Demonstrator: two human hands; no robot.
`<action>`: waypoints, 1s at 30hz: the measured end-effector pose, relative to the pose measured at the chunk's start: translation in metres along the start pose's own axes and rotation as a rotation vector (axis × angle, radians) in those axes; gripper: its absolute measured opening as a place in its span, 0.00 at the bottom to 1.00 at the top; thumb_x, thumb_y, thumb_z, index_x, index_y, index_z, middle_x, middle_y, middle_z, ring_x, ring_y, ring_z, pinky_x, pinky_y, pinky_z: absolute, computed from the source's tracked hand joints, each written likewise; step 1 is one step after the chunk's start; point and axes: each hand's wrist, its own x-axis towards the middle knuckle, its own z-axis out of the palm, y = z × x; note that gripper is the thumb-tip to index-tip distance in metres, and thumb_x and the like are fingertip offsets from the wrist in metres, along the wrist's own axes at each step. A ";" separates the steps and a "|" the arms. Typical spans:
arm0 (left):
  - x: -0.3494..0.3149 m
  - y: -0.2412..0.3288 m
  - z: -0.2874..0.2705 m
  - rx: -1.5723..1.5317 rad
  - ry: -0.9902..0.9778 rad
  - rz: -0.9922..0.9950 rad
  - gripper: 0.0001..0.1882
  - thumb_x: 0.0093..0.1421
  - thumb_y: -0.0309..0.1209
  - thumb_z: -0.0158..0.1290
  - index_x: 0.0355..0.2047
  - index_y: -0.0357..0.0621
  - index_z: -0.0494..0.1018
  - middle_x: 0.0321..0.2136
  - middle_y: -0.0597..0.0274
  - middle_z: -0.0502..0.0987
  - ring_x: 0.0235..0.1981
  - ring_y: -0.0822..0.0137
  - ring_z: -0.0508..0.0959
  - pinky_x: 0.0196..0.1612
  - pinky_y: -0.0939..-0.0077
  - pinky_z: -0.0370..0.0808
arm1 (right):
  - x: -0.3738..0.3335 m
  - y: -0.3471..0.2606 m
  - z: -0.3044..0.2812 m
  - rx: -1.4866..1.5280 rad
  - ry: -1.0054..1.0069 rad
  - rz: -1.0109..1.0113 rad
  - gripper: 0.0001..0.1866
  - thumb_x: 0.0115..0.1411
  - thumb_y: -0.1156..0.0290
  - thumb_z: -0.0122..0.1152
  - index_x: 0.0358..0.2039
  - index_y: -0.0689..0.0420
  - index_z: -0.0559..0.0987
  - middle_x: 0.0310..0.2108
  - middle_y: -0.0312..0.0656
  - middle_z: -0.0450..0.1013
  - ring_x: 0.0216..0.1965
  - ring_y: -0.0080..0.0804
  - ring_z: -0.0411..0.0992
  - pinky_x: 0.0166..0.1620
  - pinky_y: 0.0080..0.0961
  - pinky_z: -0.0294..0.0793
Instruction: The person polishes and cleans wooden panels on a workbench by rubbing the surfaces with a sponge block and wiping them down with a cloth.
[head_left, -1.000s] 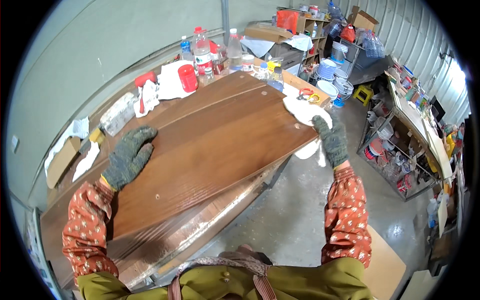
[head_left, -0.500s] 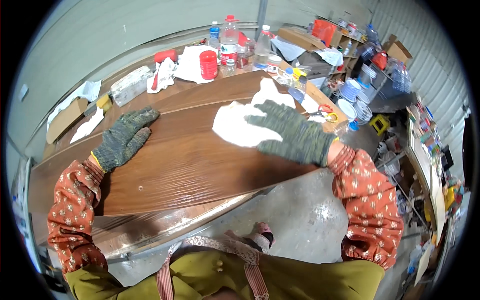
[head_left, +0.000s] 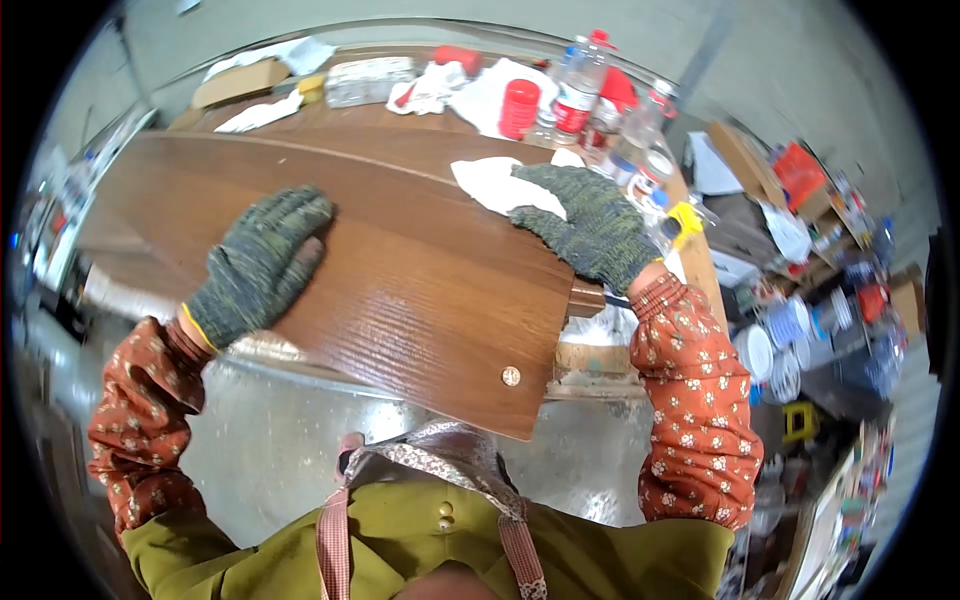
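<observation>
A long brown wood-grain board (head_left: 420, 270) lies across the workbench, its near right corner jutting past the front edge. My left hand (head_left: 265, 262), in a dark green knitted glove, rests on the board's left part with fingers stretched out and holding nothing. In the same kind of glove, my right hand (head_left: 590, 222) closes over a crumpled white cloth (head_left: 490, 183) at the board's far right edge. Its fingertips are partly hidden by the cloth. A small round pale spot (head_left: 511, 376) shows near the board's right end.
Along the back stand a red canister (head_left: 518, 108), a large clear bottle with a red cap (head_left: 582, 90) and a whitish block (head_left: 370, 82). A yellow-topped item (head_left: 685, 224) sits beside my right hand. White buckets (head_left: 788, 322) and a yellow stool (head_left: 799, 422) are on the right.
My view has turned, and the board now lies at a different slant, its right end showing. My right hand and the cloth are at the board's far edge. My left hand stays on the board.
</observation>
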 end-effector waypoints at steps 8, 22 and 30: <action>-0.128 0.149 0.040 -0.570 0.591 -0.575 0.17 0.58 0.27 0.53 0.48 0.34 0.68 0.47 0.49 0.72 0.47 0.58 0.72 0.51 0.65 0.68 | -0.037 -0.003 0.012 -0.151 0.133 -0.083 0.25 0.58 0.47 0.53 0.52 0.45 0.73 0.41 0.46 0.75 0.42 0.43 0.72 0.46 0.38 0.70; -0.305 0.178 0.041 -1.669 0.763 -0.675 0.12 0.48 0.20 0.49 0.35 0.32 0.74 0.35 0.47 0.78 0.36 0.53 0.79 0.46 0.60 0.77 | -0.146 -0.182 0.017 0.144 0.064 -0.478 0.25 0.53 0.56 0.63 0.46 0.60 0.75 0.32 0.47 0.75 0.31 0.41 0.73 0.34 0.37 0.72; -0.484 0.139 0.002 -1.676 1.279 -0.960 0.17 0.55 0.29 0.48 0.43 0.31 0.69 0.38 0.49 0.77 0.37 0.59 0.79 0.43 0.64 0.77 | -0.137 -0.277 0.049 0.485 0.133 -0.732 0.32 0.47 0.64 0.66 0.54 0.50 0.70 0.45 0.41 0.72 0.45 0.40 0.71 0.47 0.38 0.71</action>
